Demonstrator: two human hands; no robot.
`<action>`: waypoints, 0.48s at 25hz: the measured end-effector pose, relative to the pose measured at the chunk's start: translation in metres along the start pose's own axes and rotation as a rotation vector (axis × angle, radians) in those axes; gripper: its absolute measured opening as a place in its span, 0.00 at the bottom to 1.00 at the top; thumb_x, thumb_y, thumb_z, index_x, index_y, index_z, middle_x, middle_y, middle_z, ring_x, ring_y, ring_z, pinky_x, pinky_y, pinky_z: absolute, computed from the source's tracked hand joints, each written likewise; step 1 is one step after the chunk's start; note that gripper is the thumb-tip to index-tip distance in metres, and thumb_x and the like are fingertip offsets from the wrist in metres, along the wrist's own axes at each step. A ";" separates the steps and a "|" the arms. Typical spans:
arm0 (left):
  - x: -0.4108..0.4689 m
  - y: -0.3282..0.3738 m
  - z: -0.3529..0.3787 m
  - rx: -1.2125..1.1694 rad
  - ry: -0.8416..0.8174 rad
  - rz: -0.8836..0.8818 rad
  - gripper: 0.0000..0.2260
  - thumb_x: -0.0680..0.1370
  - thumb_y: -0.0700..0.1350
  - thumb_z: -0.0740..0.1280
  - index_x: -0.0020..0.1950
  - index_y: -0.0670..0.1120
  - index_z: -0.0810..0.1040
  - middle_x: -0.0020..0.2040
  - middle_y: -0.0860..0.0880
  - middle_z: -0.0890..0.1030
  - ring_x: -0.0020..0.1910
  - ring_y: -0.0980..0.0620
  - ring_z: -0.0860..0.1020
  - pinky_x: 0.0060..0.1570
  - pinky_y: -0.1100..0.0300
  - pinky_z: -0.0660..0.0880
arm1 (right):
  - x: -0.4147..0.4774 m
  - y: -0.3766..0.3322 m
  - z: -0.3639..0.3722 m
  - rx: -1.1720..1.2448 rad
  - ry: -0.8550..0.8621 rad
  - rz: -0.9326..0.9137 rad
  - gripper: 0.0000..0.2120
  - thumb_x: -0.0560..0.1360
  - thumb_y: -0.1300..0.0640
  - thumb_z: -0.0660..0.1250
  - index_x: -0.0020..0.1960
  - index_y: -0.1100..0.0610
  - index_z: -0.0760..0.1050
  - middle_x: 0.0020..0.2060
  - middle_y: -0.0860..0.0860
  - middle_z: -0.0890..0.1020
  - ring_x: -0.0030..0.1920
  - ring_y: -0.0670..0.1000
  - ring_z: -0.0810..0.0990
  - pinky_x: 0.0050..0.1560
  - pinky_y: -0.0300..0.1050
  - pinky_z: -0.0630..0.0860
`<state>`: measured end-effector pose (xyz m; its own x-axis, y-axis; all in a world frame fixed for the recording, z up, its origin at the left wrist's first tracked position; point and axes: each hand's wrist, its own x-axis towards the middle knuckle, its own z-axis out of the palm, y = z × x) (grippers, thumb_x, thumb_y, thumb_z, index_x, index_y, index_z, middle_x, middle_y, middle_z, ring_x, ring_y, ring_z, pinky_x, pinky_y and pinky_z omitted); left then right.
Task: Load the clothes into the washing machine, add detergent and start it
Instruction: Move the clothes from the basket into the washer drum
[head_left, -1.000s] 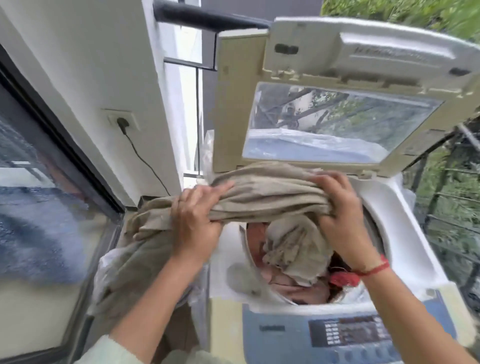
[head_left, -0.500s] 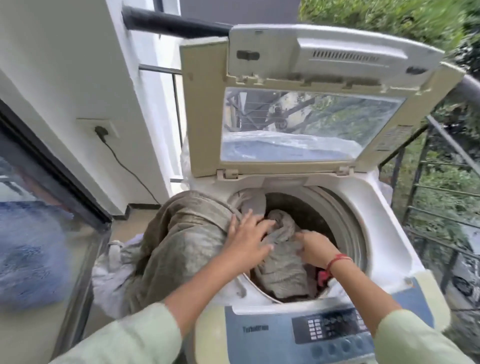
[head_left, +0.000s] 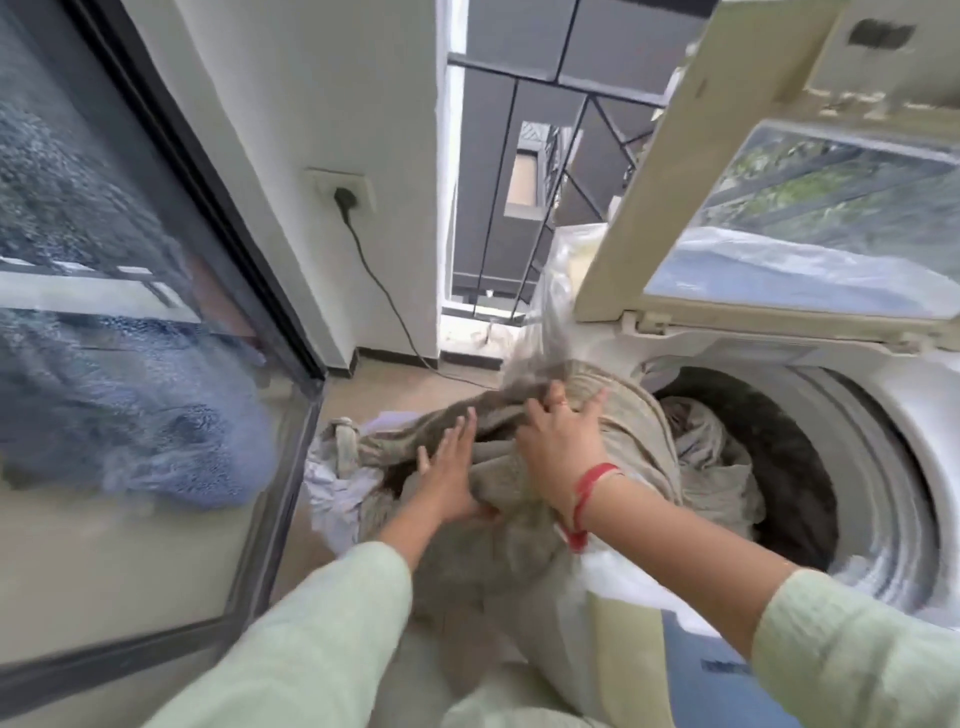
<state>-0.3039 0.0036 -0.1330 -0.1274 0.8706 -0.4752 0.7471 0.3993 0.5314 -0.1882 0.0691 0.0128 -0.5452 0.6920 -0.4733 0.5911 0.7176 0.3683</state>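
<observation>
Balcony laundry nook: glass sliding door (head_left: 156, 364) on the left, wall socket (head_left: 340, 189) w/ a black cable trailing down to the floor, railing (head_left: 558, 81) at the back. Top-loader washing machine (head_left: 914, 426) on the right w/ lid (head_left: 654, 208) flipped up and standing open, prob to leave both hands free for stuffing. Big khaki cloth (head_left: 519, 545) half in, half out rn: draped over the left rim of the tub, one end down inside the drum (head_left: 789, 457) on top of other laundry, the rest hanging outside toward a white bundle (head_left: 327, 483) low beside the machine. Left hand (head_left: 447, 467) down on the hanging part, grip spread, fingers straight, palm against the fabric. Looks like propping the loose bulk up to stop it sagging. Right hand (head_left: 556, 447), red thread (head_left: 592, 493) on the wrist, higher up near the rim, grip curled into a bunched fold of that same cloth and pinching it, prob to haul it over the edge. Guessing mid-load, nowhere near done tbh: no detergent anywhere in view, blue front panel (head_left: 717, 670) at the bottom edge not touched. Next move prob needs the heavy hanging end lifted in one go, otherwise risk of the whole thing sliding back out. Bit blurry, so can't make out the exact amount of fabric under the right fingers.
</observation>
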 end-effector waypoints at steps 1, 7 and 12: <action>0.005 0.013 0.002 -0.087 0.041 0.014 0.50 0.69 0.53 0.73 0.76 0.54 0.38 0.78 0.48 0.50 0.76 0.49 0.51 0.72 0.45 0.47 | -0.006 0.001 0.005 0.034 0.048 -0.010 0.18 0.80 0.56 0.55 0.69 0.53 0.68 0.69 0.55 0.65 0.73 0.62 0.54 0.62 0.77 0.56; -0.043 0.053 -0.026 -0.478 0.706 0.078 0.27 0.68 0.31 0.61 0.60 0.56 0.76 0.50 0.47 0.81 0.52 0.46 0.78 0.53 0.49 0.76 | -0.070 0.074 0.026 0.460 0.683 -0.062 0.10 0.67 0.56 0.64 0.48 0.53 0.74 0.43 0.52 0.76 0.47 0.59 0.73 0.41 0.55 0.76; -0.076 0.220 -0.062 -0.174 1.057 0.539 0.20 0.68 0.38 0.66 0.57 0.53 0.81 0.39 0.52 0.78 0.40 0.49 0.72 0.42 0.57 0.67 | -0.155 0.210 0.059 0.649 1.151 0.137 0.16 0.68 0.62 0.61 0.56 0.56 0.71 0.54 0.56 0.71 0.54 0.63 0.72 0.55 0.56 0.71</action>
<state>-0.1705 0.0436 0.0635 -0.3589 0.7105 0.6053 0.7811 -0.1264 0.6115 0.0554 0.1084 0.1163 -0.4573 0.6579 0.5983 0.6807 0.6919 -0.2405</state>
